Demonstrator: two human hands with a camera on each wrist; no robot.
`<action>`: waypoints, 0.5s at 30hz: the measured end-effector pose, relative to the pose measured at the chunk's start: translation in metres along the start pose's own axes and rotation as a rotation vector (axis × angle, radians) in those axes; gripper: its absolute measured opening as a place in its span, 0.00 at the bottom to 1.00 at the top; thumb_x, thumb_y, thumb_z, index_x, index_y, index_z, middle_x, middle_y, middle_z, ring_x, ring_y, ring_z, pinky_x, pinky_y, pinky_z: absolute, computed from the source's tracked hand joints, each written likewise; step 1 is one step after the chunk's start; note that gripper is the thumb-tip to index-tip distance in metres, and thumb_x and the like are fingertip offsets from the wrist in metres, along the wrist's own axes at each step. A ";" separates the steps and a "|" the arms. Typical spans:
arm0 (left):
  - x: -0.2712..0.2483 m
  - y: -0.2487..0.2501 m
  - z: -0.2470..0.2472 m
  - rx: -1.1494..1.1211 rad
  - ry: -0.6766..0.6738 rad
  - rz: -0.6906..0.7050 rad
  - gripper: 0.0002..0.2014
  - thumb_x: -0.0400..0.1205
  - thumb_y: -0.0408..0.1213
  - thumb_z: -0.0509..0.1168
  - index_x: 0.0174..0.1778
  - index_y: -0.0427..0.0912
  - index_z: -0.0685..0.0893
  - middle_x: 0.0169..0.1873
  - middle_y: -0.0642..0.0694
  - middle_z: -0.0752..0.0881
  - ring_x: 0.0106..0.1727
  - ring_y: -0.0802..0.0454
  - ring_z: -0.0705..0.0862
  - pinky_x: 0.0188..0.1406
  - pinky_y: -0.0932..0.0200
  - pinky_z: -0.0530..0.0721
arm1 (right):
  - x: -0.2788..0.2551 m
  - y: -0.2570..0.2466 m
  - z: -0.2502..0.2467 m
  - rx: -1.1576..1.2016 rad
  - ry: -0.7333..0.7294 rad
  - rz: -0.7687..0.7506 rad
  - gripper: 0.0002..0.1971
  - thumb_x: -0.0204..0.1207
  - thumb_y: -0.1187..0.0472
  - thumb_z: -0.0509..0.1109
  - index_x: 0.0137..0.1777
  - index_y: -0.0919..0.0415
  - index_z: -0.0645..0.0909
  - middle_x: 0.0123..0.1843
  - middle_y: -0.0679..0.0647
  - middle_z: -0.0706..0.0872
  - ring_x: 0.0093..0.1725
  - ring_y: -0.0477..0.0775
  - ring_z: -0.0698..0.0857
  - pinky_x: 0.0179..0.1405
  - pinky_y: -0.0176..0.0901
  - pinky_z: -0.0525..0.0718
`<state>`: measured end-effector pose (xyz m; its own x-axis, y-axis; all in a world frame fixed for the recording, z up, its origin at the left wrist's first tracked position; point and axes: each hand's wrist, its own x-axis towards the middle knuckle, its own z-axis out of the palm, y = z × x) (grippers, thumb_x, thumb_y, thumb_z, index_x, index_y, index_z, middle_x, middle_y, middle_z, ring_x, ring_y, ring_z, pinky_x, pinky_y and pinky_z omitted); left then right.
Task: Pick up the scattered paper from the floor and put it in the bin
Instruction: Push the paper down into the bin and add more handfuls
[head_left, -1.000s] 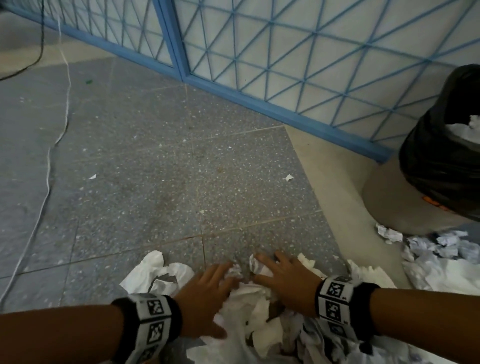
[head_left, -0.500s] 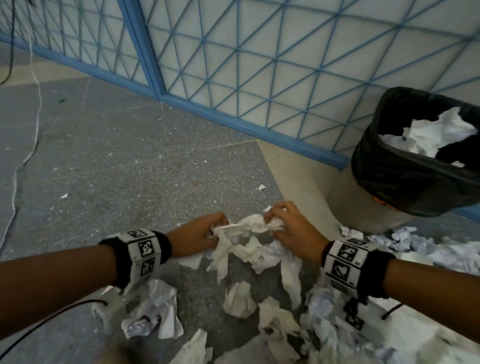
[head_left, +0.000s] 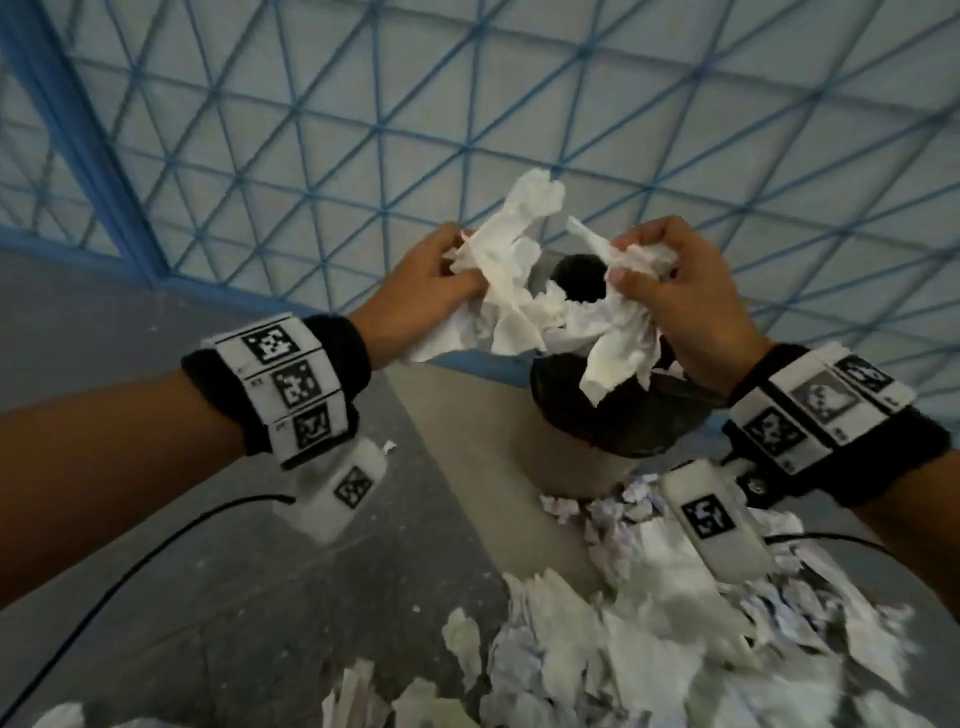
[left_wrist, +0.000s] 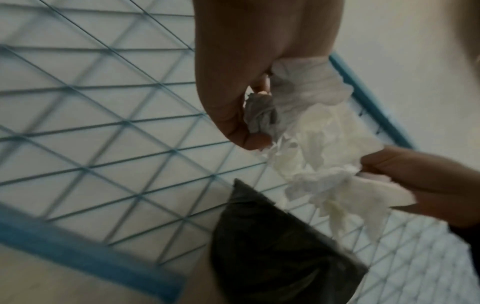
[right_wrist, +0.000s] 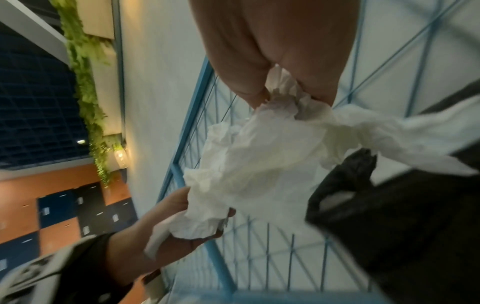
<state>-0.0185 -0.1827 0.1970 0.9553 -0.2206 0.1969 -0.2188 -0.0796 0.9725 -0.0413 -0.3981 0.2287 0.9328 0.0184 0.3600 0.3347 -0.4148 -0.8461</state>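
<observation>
Both hands hold one bunch of crumpled white paper (head_left: 524, 291) in the air, straight above the bin (head_left: 613, 415), which is lined with a black bag. My left hand (head_left: 431, 280) grips the bunch's left end, my right hand (head_left: 670, 291) its right end. In the left wrist view the left hand (left_wrist: 249, 115) pinches the paper (left_wrist: 314, 144) above the black bag (left_wrist: 272, 257). In the right wrist view the right hand (right_wrist: 283, 90) grips the paper (right_wrist: 254, 156) beside the bag (right_wrist: 389, 216). Loose strips hang down toward the bin's mouth.
A big heap of crumpled paper (head_left: 649, 639) lies on the grey floor (head_left: 234, 571) in front of the bin and at my right. A blue wire-grid fence (head_left: 363, 130) stands right behind the bin. Black cables (head_left: 130, 566) trail from both wristbands.
Both hands gathered a bunch of paper off the floor, lifted it and carried it forward and right until it hangs over the bin.
</observation>
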 end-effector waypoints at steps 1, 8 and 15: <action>0.011 0.007 0.014 0.003 -0.005 0.005 0.08 0.67 0.39 0.67 0.35 0.54 0.75 0.41 0.44 0.81 0.46 0.49 0.80 0.49 0.50 0.77 | 0.005 0.001 -0.011 -0.002 0.059 0.001 0.17 0.74 0.76 0.66 0.38 0.50 0.73 0.38 0.49 0.80 0.27 0.29 0.80 0.27 0.20 0.77; 0.054 0.031 0.092 0.167 -0.013 -0.095 0.09 0.77 0.39 0.68 0.50 0.45 0.76 0.50 0.42 0.83 0.55 0.44 0.83 0.55 0.52 0.81 | 0.027 0.031 -0.046 -0.053 0.335 0.182 0.17 0.72 0.69 0.67 0.35 0.44 0.71 0.51 0.59 0.79 0.37 0.46 0.78 0.31 0.34 0.80; 0.070 0.029 0.116 0.169 0.058 -0.108 0.21 0.77 0.36 0.69 0.65 0.35 0.77 0.64 0.36 0.82 0.65 0.41 0.80 0.66 0.49 0.80 | 0.038 0.050 -0.057 0.184 0.380 0.415 0.07 0.64 0.58 0.69 0.40 0.49 0.74 0.54 0.56 0.78 0.52 0.56 0.79 0.52 0.50 0.79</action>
<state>0.0186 -0.3137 0.2249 0.9838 -0.1456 0.1043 -0.1401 -0.2629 0.9546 0.0027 -0.4694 0.2226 0.8887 -0.4529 0.0711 0.0016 -0.1520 -0.9884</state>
